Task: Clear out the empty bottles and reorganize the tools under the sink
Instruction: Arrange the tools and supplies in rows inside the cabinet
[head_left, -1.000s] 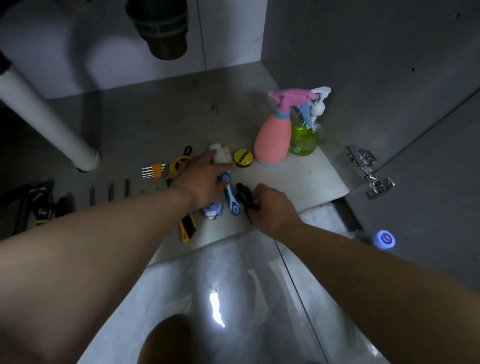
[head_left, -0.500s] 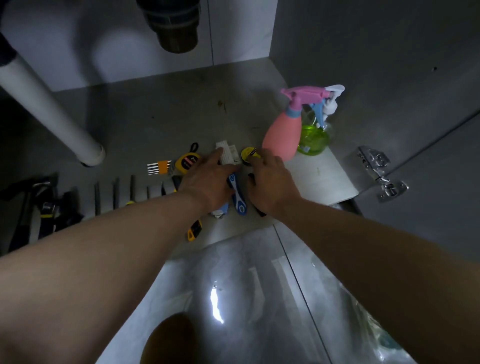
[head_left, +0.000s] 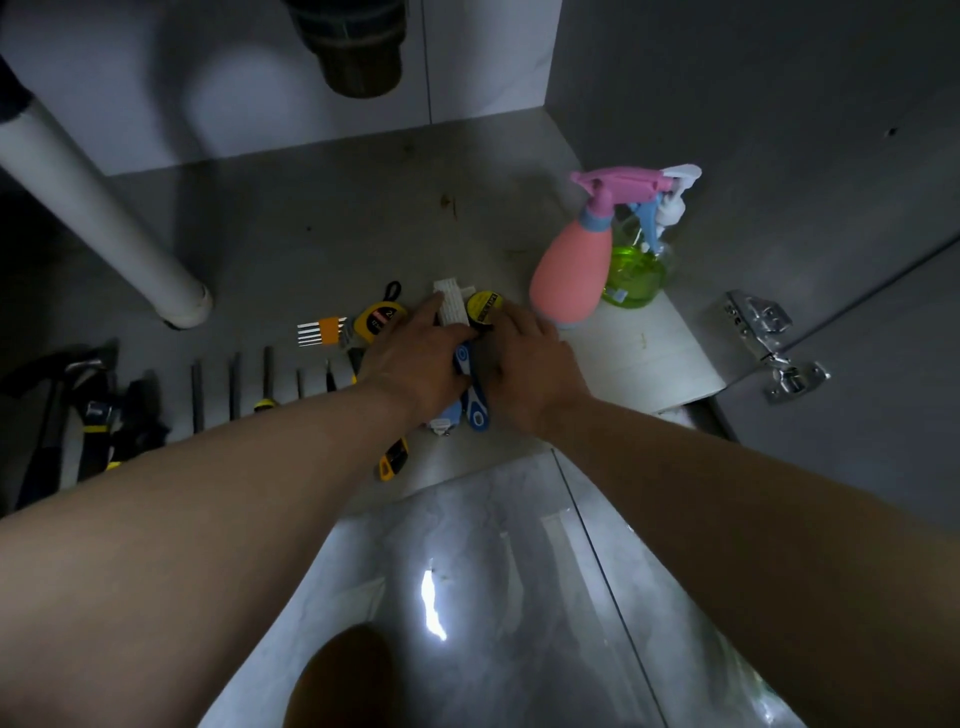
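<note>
Under the sink, on the cabinet floor (head_left: 311, 234), the blue-handled tool (head_left: 476, 400) lies between both hands, long axis 12 to 6. Left hand (head_left: 415, 361) lies at its 9, fingers (head_left: 427, 312) straight; right hand (head_left: 527, 366) sits at 3, equally near, grip hidden.

The grey cabinet floor (head_left: 322, 208) lies bare across its back half, between a slanting white drain pipe (head_left: 104, 223) landing at the left and a pink plastic spray bottle (head_left: 571, 275) and green spray bottle (head_left: 636, 275) at the right edge. A dark round drain trap (head_left: 358, 52) hangs over the back edge.
</note>
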